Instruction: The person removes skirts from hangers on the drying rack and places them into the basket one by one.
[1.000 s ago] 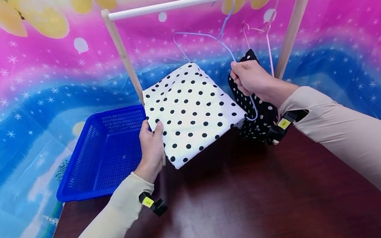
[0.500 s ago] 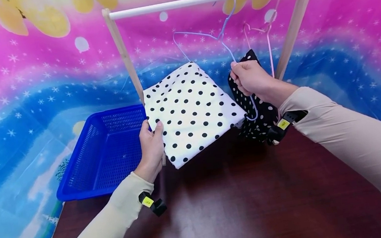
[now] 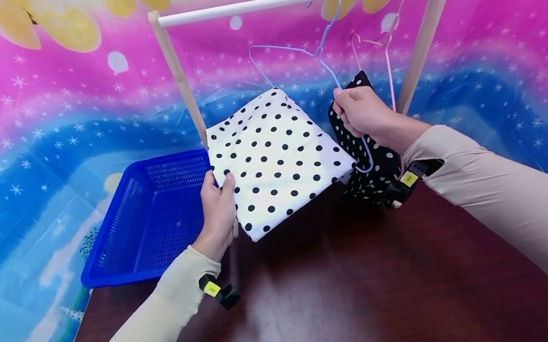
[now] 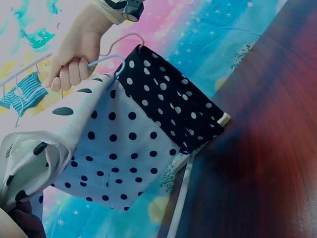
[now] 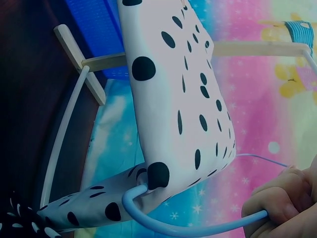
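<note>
- White cloth with black dots [image 3: 278,162], draped on light-blue wire hanger [image 5: 198,231] above the dark-red worktop's [image 3: 340,296] far edge; hanger partly hidden.
- Left hand [image 3: 219,206]: grip pinching the cloth's left side.
- Right hand [image 3: 364,110]: grip curled round the hanger.
- Yellow wrist labels [image 3: 211,288]: lettering illegible.
- White-dotted black cloth [image 4: 171,96], partly covered.

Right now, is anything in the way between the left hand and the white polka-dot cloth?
Nothing visible: the left hand directly pinches the white polka-dot cloth. The light-blue hanger in the right hand meets the cloth's opposite corner, blocking nothing.
</note>
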The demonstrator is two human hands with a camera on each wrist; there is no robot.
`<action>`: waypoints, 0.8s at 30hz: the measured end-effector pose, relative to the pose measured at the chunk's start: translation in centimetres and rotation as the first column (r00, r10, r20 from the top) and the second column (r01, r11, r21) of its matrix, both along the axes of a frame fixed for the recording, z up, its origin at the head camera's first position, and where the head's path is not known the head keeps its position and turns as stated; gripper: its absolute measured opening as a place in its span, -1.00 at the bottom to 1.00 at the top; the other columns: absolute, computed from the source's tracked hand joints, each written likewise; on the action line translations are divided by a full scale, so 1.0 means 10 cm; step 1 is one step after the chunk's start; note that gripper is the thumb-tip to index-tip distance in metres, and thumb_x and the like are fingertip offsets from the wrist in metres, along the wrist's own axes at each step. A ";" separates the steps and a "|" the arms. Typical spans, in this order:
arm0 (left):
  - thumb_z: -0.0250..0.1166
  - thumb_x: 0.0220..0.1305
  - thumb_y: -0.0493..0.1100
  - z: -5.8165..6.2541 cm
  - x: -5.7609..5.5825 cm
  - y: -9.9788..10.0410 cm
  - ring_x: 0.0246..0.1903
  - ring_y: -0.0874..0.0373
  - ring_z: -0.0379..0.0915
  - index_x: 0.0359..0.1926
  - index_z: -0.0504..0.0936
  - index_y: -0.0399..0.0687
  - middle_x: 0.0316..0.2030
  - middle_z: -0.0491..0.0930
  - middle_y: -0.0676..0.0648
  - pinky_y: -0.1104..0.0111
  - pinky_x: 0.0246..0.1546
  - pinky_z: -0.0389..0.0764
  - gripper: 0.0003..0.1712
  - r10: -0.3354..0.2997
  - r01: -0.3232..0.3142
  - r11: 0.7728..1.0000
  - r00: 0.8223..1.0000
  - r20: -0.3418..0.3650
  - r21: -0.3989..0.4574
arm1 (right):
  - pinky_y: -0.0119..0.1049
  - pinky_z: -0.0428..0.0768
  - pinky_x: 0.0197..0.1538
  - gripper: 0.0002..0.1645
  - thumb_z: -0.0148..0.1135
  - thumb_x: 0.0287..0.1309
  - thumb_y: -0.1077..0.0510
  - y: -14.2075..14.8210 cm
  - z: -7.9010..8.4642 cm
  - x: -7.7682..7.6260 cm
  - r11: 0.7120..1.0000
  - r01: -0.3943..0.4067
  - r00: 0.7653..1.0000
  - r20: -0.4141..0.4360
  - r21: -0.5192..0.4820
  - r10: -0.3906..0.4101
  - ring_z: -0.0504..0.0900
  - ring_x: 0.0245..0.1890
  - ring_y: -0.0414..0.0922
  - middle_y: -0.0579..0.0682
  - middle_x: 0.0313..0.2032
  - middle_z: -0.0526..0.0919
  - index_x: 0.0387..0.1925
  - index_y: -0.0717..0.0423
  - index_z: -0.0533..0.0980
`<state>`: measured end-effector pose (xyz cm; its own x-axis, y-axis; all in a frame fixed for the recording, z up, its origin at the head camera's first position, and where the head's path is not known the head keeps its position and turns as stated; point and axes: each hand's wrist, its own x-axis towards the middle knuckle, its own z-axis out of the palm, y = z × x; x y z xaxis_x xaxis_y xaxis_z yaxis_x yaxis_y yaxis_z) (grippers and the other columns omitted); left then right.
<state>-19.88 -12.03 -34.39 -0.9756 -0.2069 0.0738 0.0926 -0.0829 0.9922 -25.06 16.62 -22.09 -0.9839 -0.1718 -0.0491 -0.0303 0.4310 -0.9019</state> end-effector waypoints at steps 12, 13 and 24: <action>-0.06 0.60 -0.17 0.04 0.00 -0.04 -0.07 0.23 0.64 0.28 0.33 -0.17 0.12 0.61 -0.17 0.46 -0.01 0.65 -0.65 -0.013 0.013 1.000 1.000 0.006 0.003 | -0.36 0.10 -0.59 -0.42 -0.39 0.58 -0.21 0.00 0.00 0.00 1.000 -0.002 1.000 0.001 -0.001 0.002 0.06 -0.75 -0.26 -0.23 -0.72 0.12 -0.42 0.10 0.26; -0.06 0.60 -0.18 0.04 0.00 -0.04 -0.06 0.22 0.64 0.28 0.33 -0.17 0.12 0.60 -0.17 0.46 0.00 0.64 -0.65 -0.014 0.014 1.000 1.000 0.003 0.006 | -0.36 0.10 -0.60 -0.42 -0.38 0.58 -0.21 0.00 0.00 0.00 1.000 0.001 1.000 0.001 -0.005 -0.001 0.06 -0.75 -0.27 -0.23 -0.72 0.12 -0.42 0.11 0.26; -0.06 0.60 -0.16 0.11 0.01 -0.08 -0.05 0.22 0.64 0.31 0.33 -0.13 0.13 0.60 -0.15 0.44 0.03 0.63 -0.64 -0.017 0.017 1.000 1.000 0.017 0.000 | -0.37 0.09 -0.63 -0.42 -0.38 0.58 -0.21 0.00 0.01 0.00 1.000 0.007 1.000 -0.001 -0.004 -0.007 0.05 -0.78 -0.27 -0.23 -0.75 0.12 -0.41 0.13 0.27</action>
